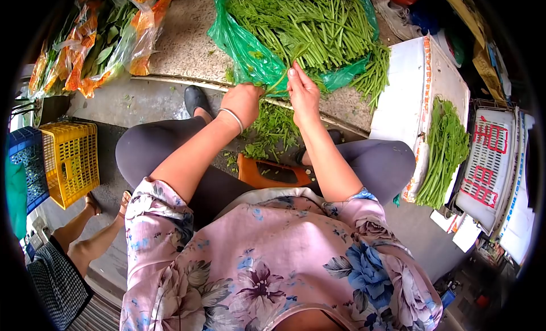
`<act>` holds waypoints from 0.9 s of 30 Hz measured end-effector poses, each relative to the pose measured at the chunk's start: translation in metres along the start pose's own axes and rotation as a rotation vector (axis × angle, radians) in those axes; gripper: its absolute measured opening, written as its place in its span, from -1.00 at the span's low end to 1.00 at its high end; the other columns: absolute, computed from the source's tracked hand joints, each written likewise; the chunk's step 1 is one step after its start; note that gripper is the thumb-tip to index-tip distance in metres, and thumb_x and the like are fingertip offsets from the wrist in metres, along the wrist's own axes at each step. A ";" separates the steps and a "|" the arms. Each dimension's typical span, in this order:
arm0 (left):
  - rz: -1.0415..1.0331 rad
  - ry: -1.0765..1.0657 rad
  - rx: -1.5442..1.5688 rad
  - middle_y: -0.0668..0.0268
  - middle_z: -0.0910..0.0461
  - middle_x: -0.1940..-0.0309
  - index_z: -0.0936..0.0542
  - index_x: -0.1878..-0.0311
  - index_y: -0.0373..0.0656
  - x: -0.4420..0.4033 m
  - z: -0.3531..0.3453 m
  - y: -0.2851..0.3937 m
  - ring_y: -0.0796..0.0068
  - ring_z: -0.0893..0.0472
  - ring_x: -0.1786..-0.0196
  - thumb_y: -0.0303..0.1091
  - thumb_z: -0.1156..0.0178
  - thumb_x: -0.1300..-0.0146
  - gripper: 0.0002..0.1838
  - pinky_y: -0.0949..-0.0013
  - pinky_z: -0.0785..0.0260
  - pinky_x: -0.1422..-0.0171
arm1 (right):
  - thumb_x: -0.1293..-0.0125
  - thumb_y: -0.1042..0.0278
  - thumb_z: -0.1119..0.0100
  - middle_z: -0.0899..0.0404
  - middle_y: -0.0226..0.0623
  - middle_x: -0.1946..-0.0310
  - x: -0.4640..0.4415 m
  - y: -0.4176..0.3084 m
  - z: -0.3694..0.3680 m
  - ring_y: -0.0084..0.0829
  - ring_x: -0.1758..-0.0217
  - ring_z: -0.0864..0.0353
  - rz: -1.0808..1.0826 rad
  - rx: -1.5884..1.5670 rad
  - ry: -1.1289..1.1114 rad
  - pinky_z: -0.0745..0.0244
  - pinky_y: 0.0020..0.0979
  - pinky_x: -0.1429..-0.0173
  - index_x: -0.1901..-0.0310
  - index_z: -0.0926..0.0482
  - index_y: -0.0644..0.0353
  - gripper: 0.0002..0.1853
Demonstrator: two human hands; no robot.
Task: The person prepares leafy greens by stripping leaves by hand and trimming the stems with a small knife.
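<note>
A thin green stem (278, 81) runs between my two hands. My left hand (242, 105), with a bracelet at the wrist, is closed round its lower left end. The upper end is pinched between thumb and finger of my right hand (303, 95). Just beyond my hands, a big heap of green stalks (318, 24) lies on an open green plastic bag (245, 52). Below my hands, loose leaves and bits of stem (270, 129) are scattered on the ground between my legs.
An orange plastic stool (272, 174) stands between my knees. Right: a white foam box (401, 86) and a bunch of greens (442, 154). Upper left: orange-printed bags of leaves (105, 41). Left: a yellow crate (71, 160), a blue crate (27, 166) and another person's legs (85, 248).
</note>
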State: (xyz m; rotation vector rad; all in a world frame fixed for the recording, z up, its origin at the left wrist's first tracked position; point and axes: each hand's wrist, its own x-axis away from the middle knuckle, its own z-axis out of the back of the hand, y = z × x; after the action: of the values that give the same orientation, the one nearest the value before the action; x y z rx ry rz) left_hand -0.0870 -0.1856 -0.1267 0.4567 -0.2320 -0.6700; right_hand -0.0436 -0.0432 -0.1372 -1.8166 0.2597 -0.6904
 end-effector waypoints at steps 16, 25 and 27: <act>0.058 -0.129 0.087 0.02 -0.56 0.39 -0.61 0.25 -0.14 -0.004 0.003 -0.002 0.11 -0.56 0.30 -0.50 -0.11 0.09 -0.74 0.25 -0.41 0.12 | -0.27 0.22 -0.03 -0.35 -0.51 0.62 -0.003 0.007 0.073 -0.70 0.58 -0.25 -0.057 0.203 0.331 -0.18 -0.58 0.52 -0.07 -0.43 0.15 -0.63; 0.046 -0.190 0.224 0.07 -0.57 0.43 -0.61 0.23 -0.12 -0.004 0.003 -0.001 0.14 -0.57 0.33 -0.44 -0.18 0.10 -0.73 0.28 -0.42 0.19 | -0.26 0.06 0.03 -0.28 -0.49 0.63 0.016 -0.004 0.059 -0.65 0.64 -0.19 -0.195 -0.335 -0.081 -0.13 -0.60 0.56 -0.05 -0.36 0.26 -0.53; 0.017 -0.210 0.336 0.09 -0.58 0.44 -0.61 0.23 -0.13 -0.005 0.001 -0.002 0.23 -0.59 0.37 -0.42 -0.26 0.14 -0.70 0.34 -0.43 0.23 | -0.25 -0.01 0.04 -0.25 -0.52 0.65 0.011 -0.006 0.054 -0.66 0.63 -0.19 -0.207 -0.376 -0.120 -0.12 -0.61 0.55 -0.07 -0.33 0.26 -0.48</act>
State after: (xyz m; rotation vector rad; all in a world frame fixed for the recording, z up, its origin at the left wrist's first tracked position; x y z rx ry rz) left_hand -0.0924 -0.1843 -0.1275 0.7048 -0.5519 -0.6647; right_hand -0.0045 -0.0040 -0.1391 -2.2599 0.1270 -0.7062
